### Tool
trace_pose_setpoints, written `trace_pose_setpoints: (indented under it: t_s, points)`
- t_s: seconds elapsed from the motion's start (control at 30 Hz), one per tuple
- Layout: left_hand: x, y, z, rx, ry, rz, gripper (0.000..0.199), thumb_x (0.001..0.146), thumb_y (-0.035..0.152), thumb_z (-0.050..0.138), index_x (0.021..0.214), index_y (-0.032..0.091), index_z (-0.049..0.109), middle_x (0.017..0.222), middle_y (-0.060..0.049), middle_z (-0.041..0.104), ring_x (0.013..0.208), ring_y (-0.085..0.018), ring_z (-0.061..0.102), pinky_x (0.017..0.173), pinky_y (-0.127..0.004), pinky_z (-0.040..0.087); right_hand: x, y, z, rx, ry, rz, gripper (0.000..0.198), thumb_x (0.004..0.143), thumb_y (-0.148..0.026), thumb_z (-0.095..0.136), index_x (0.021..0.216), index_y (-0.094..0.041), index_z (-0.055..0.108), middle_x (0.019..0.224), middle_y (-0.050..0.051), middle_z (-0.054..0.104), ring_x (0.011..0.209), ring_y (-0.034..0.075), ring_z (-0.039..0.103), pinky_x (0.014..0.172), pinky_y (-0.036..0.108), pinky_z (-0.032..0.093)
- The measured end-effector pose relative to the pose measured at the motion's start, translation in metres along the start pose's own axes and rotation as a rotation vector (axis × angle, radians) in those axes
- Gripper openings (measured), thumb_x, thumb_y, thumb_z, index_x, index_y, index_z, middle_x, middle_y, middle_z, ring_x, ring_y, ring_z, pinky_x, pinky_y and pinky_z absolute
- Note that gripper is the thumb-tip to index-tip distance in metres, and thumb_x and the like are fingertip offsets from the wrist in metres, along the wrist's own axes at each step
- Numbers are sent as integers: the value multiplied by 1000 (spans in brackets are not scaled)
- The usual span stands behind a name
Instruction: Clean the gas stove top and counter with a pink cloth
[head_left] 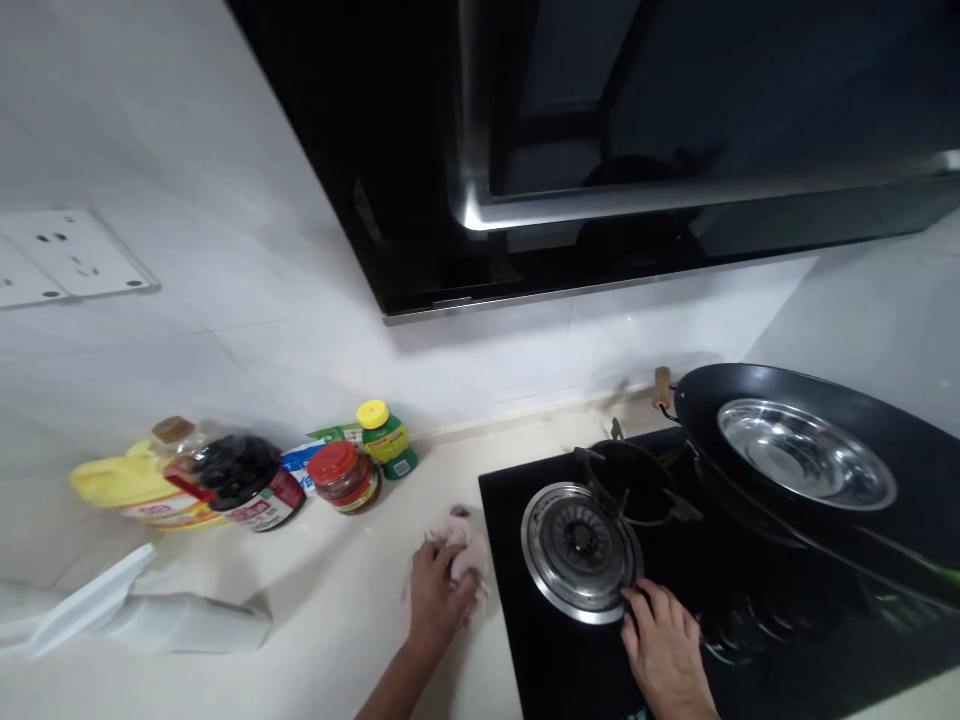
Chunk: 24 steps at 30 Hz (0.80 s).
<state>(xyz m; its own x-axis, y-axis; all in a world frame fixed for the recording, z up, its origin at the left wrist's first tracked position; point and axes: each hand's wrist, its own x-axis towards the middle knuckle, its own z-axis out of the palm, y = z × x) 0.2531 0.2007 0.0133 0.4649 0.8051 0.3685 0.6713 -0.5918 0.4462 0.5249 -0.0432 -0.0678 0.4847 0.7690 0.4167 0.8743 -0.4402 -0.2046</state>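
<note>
My left hand point(437, 592) presses on a crumpled pale pinkish cloth point(471, 550) on the light countertop, just left of the black cooktop. Its fingers curl into the cloth. On the cooktop, my right hand point(664, 640) has its thumb and fingertips closed at the lower right rim of a round steel burner tray point(541, 575). The dark burner head point(581, 538) sits in the middle of that tray. Behind it, a black pot stand point(634, 518) rests off the burner, overlapping the tray's far edge.
At right, a large black wok point(705, 390) holds a steel basin point(810, 450). Left on the counter point(322, 640) stand a red-lidded jar point(345, 478), a green yellow-capped bottle point(390, 445), a dark jug point(247, 480), a yellow bottle point(124, 485) and a lying white bottle point(187, 622). A black range hood point(420, 230) overhangs.
</note>
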Motion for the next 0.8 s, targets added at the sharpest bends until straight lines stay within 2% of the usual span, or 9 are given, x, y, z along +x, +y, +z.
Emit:
trace_pose_setpoints:
  t_s: [0.1, 0.23, 0.37, 0.47, 0.53, 0.6, 0.7, 0.8]
  points:
    - [59, 23, 19, -8, -13, 16, 28, 84, 34, 62, 107, 26, 75, 112, -9, 67, 108, -29, 62, 97, -49, 54, 2, -3, -2, -1, -20, 25, 29, 98, -28, 46, 117, -26, 68, 124, 10, 66, 121, 31, 57, 100, 50, 44]
    - [129, 73, 64, -11, -131, 40, 31, 85, 35, 64, 113, 29, 75, 126, -10, 63, 123, -30, 55, 109, -50, 47, 2, -2, -4, 8, -25, 23, 29, 98, -27, 48, 118, -26, 68, 125, 10, 65, 121, 31, 57, 101, 49, 45]
    - [158, 116, 115, -14, -330, 53, 40, 82, 48, 69, 119, 35, 75, 150, -8, 54, 139, -38, 44, 113, -61, 41, 3, 0, -4, 18, -21, 13, 28, 98, -26, 49, 119, -27, 67, 125, 9, 64, 120, 30, 57, 100, 48, 45]
    - [162, 126, 139, -1, -429, 25, 62, 76, 62, 72, 134, 42, 66, 165, -7, 43, 149, -49, 31, 115, -77, 30, 3, 0, -6, 26, -37, 20, 27, 98, -26, 49, 119, -28, 67, 125, 9, 64, 121, 30, 57, 100, 48, 45]
    - [159, 122, 143, 12, -450, 2, 70, 78, 67, 68, 142, 42, 60, 170, -8, 36, 154, -51, 23, 116, -81, 21, 3, 0, -8, 28, -51, 24, 28, 99, -26, 49, 120, -27, 67, 126, 10, 63, 121, 30, 56, 101, 49, 45]
    - [154, 111, 137, 27, -448, -12, 66, 82, 66, 64, 144, 43, 59, 172, -6, 33, 157, -49, 20, 120, -79, 18, 4, 0, -11, 24, -62, 25, 28, 99, -26, 48, 120, -27, 67, 127, 10, 63, 122, 30, 56, 101, 48, 44]
    - [137, 88, 118, 51, -416, -21, 60, 87, 59, 63, 145, 42, 58, 173, -4, 32, 159, -44, 19, 124, -72, 17, 4, -1, -14, 14, -72, 26, 28, 99, -26, 48, 120, -26, 67, 128, 10, 62, 124, 30, 54, 102, 48, 43]
    - [110, 70, 96, 72, -376, -44, 58, 91, 50, 61, 148, 38, 57, 174, -5, 30, 161, -44, 14, 125, -69, 16, 5, -3, -17, 3, -83, 29, 28, 99, -26, 49, 120, -24, 68, 128, 11, 61, 124, 30, 54, 103, 48, 42]
